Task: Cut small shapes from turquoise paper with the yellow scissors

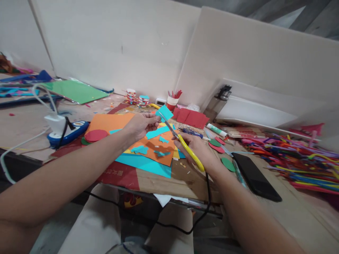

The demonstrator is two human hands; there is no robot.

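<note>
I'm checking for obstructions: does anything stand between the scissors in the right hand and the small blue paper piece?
Nothing visible does: the scissors in the right hand overlap the blue paper piece in this view. The left hand grips the piece at its left side, close beside the scissors but not between.

On the pale desk (23, 123), a green rectangular sheet (79, 90) lies at the upper left of the frame, behind a blue plastic power strip (76, 132). At the centre, below a small turquoise paper square (166, 113) and yellow-handled metal scissors (190, 151), ragged turquoise paper scraps (140, 150) lie on an orange paper sheet (166, 161), with rectangular red papers (192, 118) behind. A flat black phone (255, 176) lies at the right, left of multicoloured fuzzy sticks (296, 155).
</note>
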